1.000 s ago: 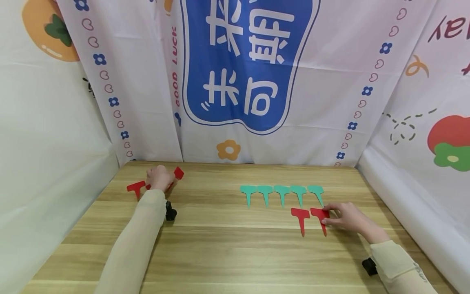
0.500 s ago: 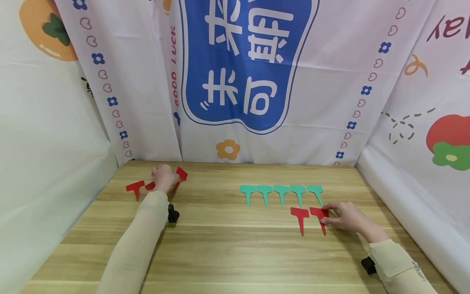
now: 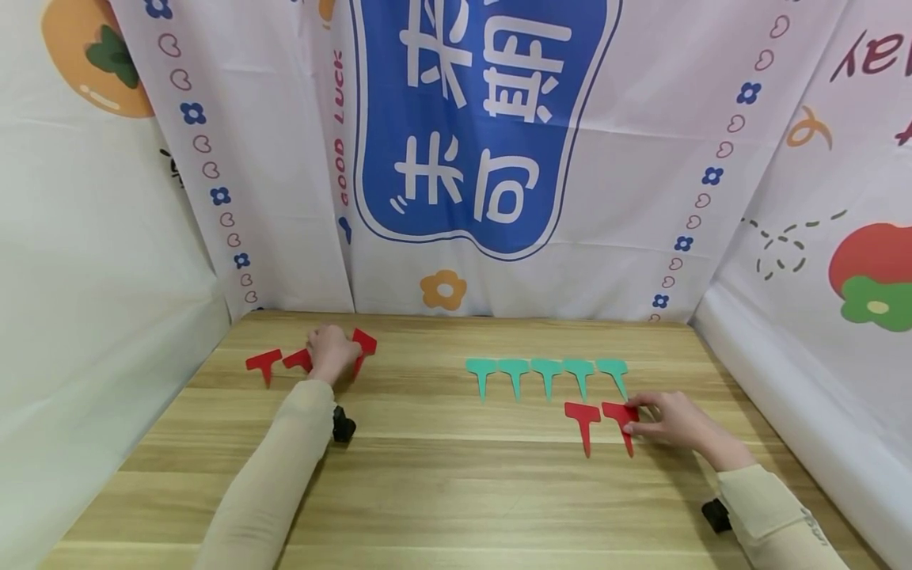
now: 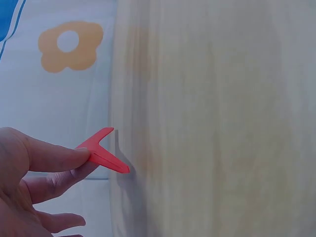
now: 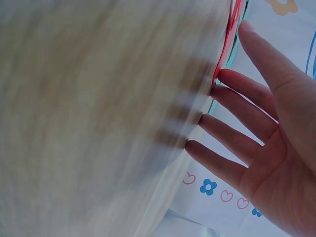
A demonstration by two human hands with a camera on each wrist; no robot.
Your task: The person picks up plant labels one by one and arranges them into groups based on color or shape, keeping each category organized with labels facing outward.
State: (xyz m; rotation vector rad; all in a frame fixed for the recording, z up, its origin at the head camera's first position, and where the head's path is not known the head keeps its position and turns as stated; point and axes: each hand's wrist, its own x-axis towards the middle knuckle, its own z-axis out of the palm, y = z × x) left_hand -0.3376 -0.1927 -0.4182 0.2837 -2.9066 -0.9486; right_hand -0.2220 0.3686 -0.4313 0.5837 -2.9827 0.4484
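At the back left of the table, my left hand [image 3: 331,352] pinches a red T-shaped plant label [image 3: 365,342] between thumb and fingertips. In the left wrist view that label [image 4: 101,150] is tilted, its far end close over the wood. Two more red labels lie left of this hand, one in full view [image 3: 265,361] and one partly hidden [image 3: 298,360] behind the hand. On the right side, my right hand [image 3: 673,423] touches a red label [image 3: 617,413] with its fingertips. Its fingers [image 5: 242,94] are spread and fairly straight in the right wrist view.
Several green T-shaped labels [image 3: 547,370] stand in a row at the back right. Below them another red label [image 3: 584,416] lies left of the one under my right hand. A printed cloth [image 3: 606,269] hangs behind the wooden table [image 3: 456,499], with cloth walls on both sides.
My left hand has moved to the right along the back of the table with its red label, uncovering more of the label to its left. My right hand stays in place.
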